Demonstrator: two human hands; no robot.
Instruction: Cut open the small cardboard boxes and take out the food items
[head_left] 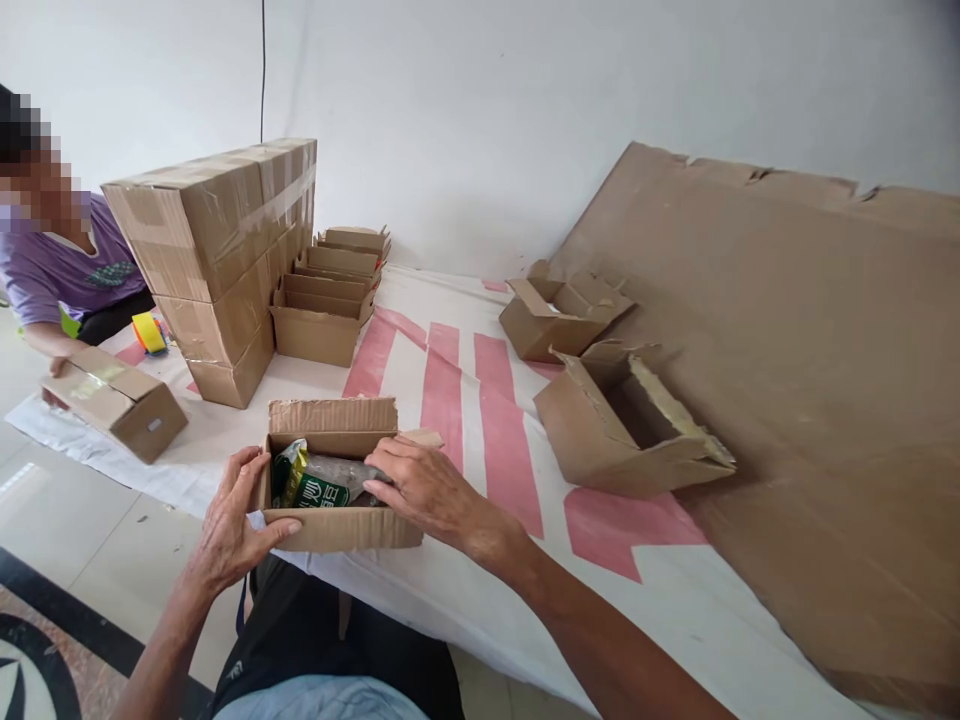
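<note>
Close in front of me stands an open cardboard box (345, 530) with its back flap raised. Inside lies a clear plastic packet with a green and gold label (324, 482). My left hand (236, 515) grips the box's left end, thumb on the front edge and fingers at the rear corner. Over the right end of the box, my right hand (427, 485) has its fingers bent down onto the packet's right end, thumb and fingers closing on it. The packet's far right part is hidden under that hand.
Taped boxes (225, 240) are stacked at left, beside a row of open boxes (319, 320). Two open boxes (622, 430) sit at right against a large cardboard sheet (810, 400). A co-worker (97, 250) holds a closed box (120, 400) near yellow tape (148, 333).
</note>
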